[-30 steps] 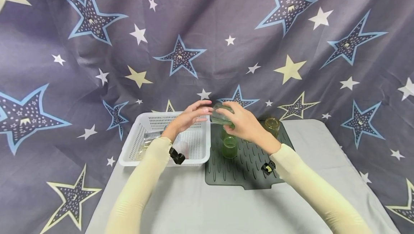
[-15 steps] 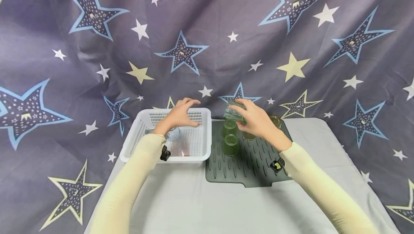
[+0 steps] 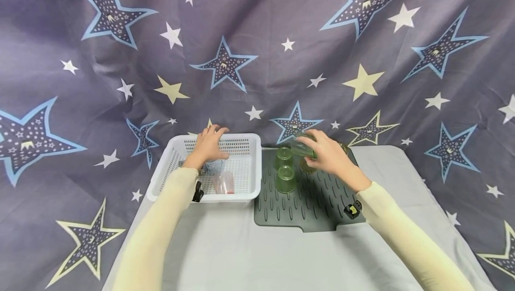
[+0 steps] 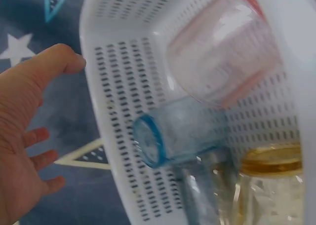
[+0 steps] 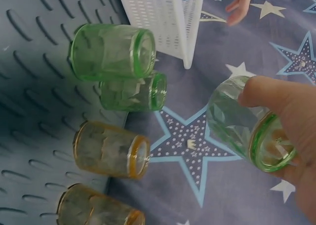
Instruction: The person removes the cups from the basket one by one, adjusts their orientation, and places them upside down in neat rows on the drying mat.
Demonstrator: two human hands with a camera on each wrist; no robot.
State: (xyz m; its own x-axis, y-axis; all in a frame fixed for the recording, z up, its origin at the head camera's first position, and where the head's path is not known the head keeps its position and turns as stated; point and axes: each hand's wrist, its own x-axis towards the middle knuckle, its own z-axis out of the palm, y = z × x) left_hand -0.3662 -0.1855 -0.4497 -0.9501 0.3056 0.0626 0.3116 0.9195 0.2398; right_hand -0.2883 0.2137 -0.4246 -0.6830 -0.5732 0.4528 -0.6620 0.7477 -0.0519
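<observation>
My right hand (image 3: 327,153) grips a green-tinted glass (image 5: 237,121) that is tilted on its side, held above the back of the dark drying mat (image 3: 322,219). Two green glasses (image 3: 285,180) stand upside down on the mat, one behind the other. Beside them are amber glasses (image 5: 111,148), partly covered by my right hand in the head view. My left hand (image 3: 207,147) hovers over the white basket (image 3: 257,192), fingers spread and thumb apart, holding nothing. In the basket lie a pink glass (image 4: 222,47), a blue glass (image 4: 182,131) and an amber glass (image 4: 271,180).
Basket and mat sit side by side on a table with a pale cloth (image 3: 241,250). A star-patterned curtain (image 3: 257,36) hangs right behind them.
My left hand has come away from the green glass and moved left over the basket. My right hand has carried the glass right, over the mat.
</observation>
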